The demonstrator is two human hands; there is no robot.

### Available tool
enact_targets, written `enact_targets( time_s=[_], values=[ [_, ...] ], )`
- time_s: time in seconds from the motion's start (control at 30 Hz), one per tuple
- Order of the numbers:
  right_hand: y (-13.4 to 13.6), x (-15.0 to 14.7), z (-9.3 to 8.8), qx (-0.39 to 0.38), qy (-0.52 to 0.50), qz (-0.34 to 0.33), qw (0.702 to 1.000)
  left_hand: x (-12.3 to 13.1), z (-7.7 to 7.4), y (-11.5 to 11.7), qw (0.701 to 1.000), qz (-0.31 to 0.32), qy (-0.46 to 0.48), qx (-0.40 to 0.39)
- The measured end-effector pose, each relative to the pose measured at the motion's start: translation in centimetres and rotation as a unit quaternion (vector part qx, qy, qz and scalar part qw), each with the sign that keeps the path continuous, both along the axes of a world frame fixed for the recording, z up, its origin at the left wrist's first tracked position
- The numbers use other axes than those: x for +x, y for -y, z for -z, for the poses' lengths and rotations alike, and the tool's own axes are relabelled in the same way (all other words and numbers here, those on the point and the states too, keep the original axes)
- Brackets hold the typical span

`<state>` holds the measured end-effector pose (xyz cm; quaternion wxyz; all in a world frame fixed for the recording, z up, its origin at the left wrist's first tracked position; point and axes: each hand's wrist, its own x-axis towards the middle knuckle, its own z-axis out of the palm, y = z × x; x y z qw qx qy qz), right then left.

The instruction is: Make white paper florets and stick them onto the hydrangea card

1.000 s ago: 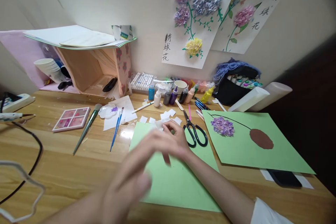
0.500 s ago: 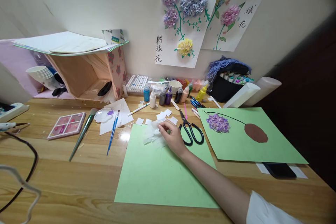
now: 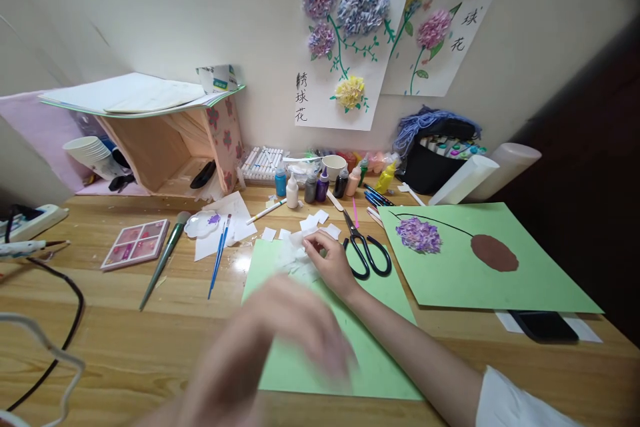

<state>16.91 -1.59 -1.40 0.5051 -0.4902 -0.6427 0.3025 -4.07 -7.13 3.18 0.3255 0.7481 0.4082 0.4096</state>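
The left hand [image 3: 295, 323], lower centre of the frame, is a blur — whether it holds anything cannot be told — and it hides part of the green sheet [image 3: 377, 353]. Mid-frame, the right hand [image 3: 333, 263] covers some of the white tissue [image 3: 293, 265] and part of the scissors' [image 3: 373, 253] handle; its grip is unclear. At right, the second green sheet [image 3: 450, 283] overlaps the phone [image 3: 545, 328]. The bottom edge cuts off the sleeve [image 3: 510, 403]; the left edge, the white cable [image 3: 76, 363].
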Motion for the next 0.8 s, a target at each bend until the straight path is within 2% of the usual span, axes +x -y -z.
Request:
enact_targets(
  time_s=[0.1,0.2,0.3,0.4,0.53,0.8],
  values=[
    [0.0,-0.1,0.1,0.004,-0.003,0.0,1.0,4.0,0.0,-2.3,0.999,-0.048,0.0,-0.026],
    [0.0,-0.1,0.0,0.005,0.002,-0.002,1.0,6.0,0.9,-4.5,0.996,-0.084,-0.028,-0.013],
    [0.1,-0.1,0.0,0.003,0.004,-0.014,1.0,5.9,2.5,-5.5,0.995,-0.077,-0.062,0.01],
    [0.1,-0.1,-0.1,-0.005,0.007,-0.041,0.999,5.3,3.6,-5.4,0.996,-0.067,-0.063,0.014],
    [0.2,-0.1,-0.1,-0.023,0.009,-0.074,0.997,5.1,3.7,-5.1,0.997,-0.064,-0.045,0.006],
    [0.2,-0.1,0.1,-0.03,0.007,-0.092,0.995,4.7,3.9,-5.2,0.996,-0.088,-0.002,-0.015]
  ],
)
